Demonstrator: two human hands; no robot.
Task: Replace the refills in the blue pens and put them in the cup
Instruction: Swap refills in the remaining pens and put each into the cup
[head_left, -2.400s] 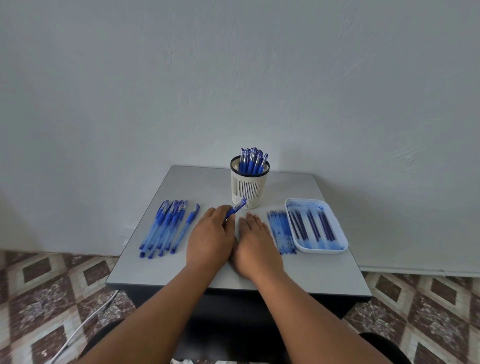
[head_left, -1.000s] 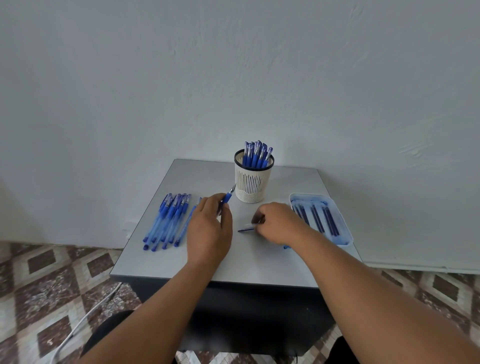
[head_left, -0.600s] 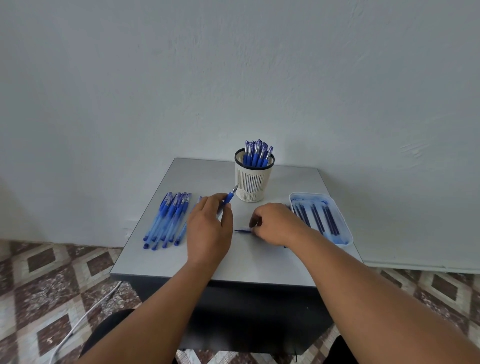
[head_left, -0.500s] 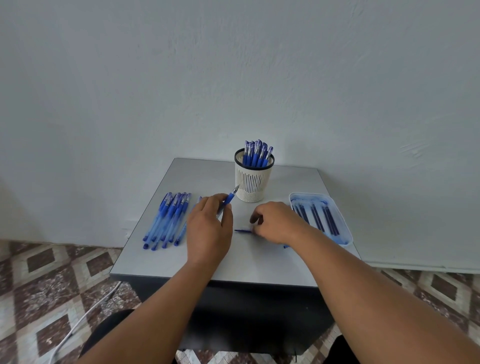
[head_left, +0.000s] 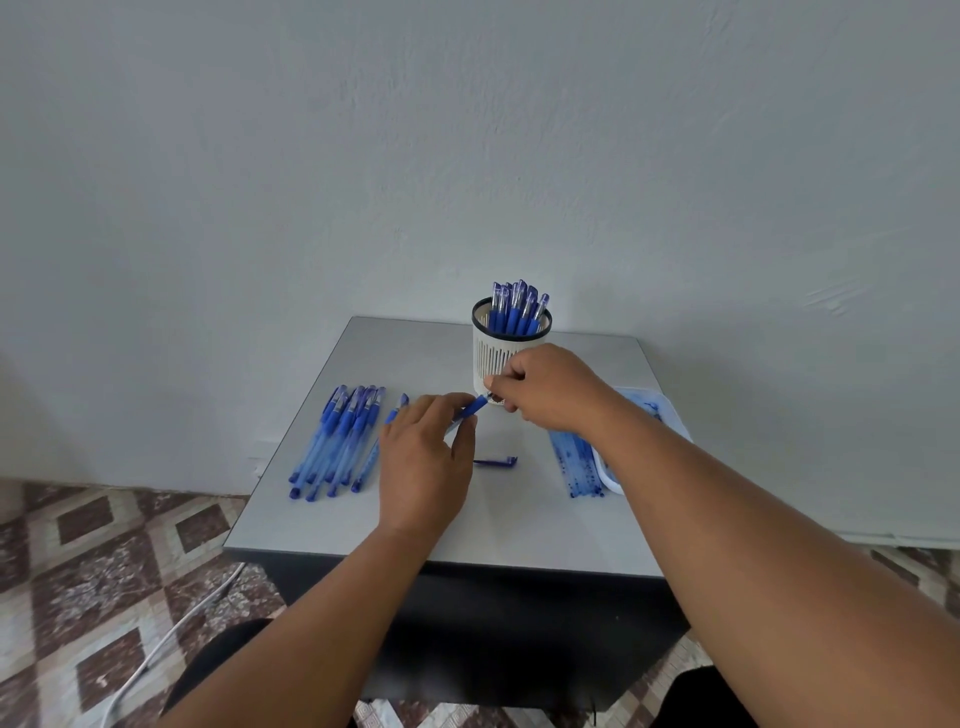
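A grey table (head_left: 363, 525) carries a cup (head_left: 493, 364) at the back; left of the cup lie pens (head_left: 337, 441), right a tray (head_left: 670, 415) and refills (head_left: 571, 462), in front a cap (head_left: 496, 461).

A small grey table (head_left: 363, 519) with a dark base stands against a plain pale wall (head_left: 467, 130), its far edge meeting the wall. The floor (head_left: 104, 571) to the left and near right is tiled in a brown-and-cream diamond pattern. A white cable (head_left: 171, 631) runs over the tiles from under the table's near left corner toward the near left. Dark shapes at the near edge, left and right, are perhaps knees.
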